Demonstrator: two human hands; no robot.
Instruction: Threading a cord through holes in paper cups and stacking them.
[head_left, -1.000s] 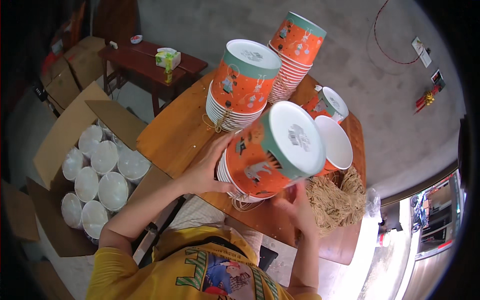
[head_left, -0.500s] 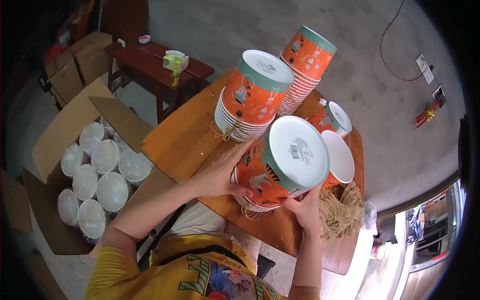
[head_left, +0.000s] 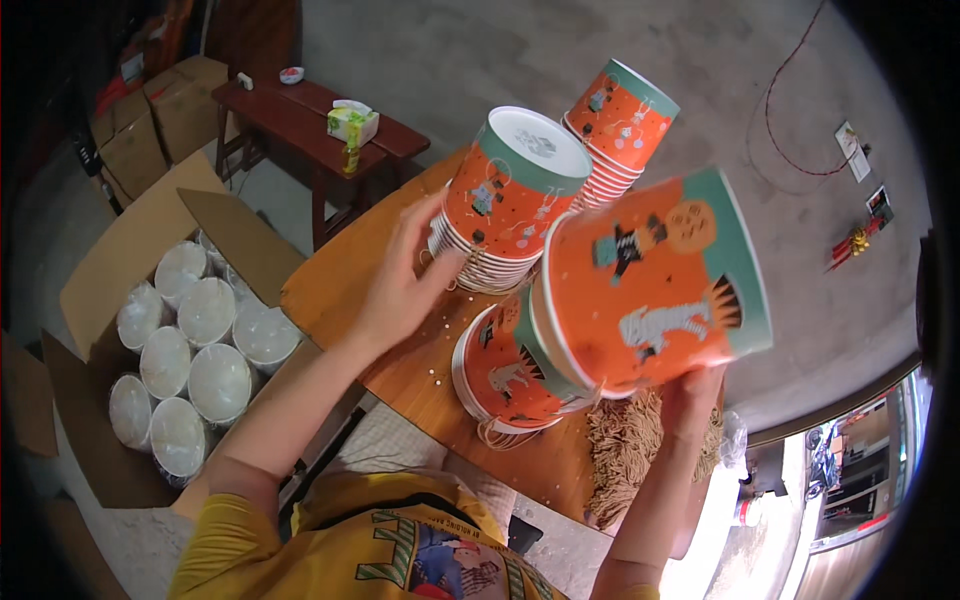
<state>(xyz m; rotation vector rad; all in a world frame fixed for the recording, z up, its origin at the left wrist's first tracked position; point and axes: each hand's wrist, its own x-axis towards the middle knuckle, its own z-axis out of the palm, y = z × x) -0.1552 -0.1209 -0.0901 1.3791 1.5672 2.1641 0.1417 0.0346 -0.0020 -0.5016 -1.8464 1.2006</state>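
Above the near bucket stack (head_left: 492, 372) on the wooden counter (head_left: 330, 285), the right hand (head_left: 692, 394) now grips a tilted orange paper bucket (head_left: 650, 285) alone; the left hand (head_left: 405, 280), off that stack, curves half-open beside the taller left stack (head_left: 512, 210), contact unclear.

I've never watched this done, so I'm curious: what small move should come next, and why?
Perhaps the right hand should tip the tilted orange bucket further bottom-up and lower it over the near stack: its wide rim faces that stack, which stands bottom-up, while its green-banded base points off to the side.
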